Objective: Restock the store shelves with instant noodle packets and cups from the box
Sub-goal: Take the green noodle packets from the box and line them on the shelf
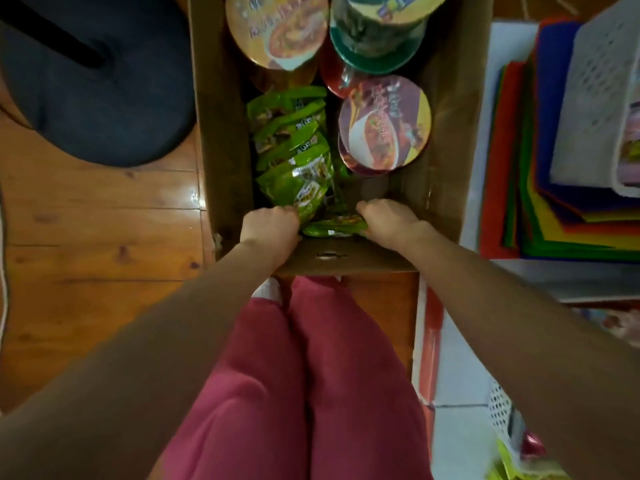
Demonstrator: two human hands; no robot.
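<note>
The red trousers (311,375) and 2 bare forearms fill the bottom of the frame, reaching up to the cardboard box (346,258) on the wooden floor (104,220) at the centre. The left hand (268,225) and the right hand (388,220) curl down over the 2 ends of a green noodle packet (334,227) lying crosswise at the box's near end. Each appears to hold it, though the fingertips are hidden. Above it, a row of green packets (294,147) stands on edge along the box's left side. A purple-lidded cup (384,123) sits to their right, with an orange-lidded cup (277,29) and a green cup (381,26) at the top of the frame. With the box this full, restocking looks far from done, and the held packet is not yet lifted out. The shelf (512,43) at the right edge carries coloured sheets (561,168) and a white basket (606,98); whether any noodles are already on it I cannot tell.
</note>
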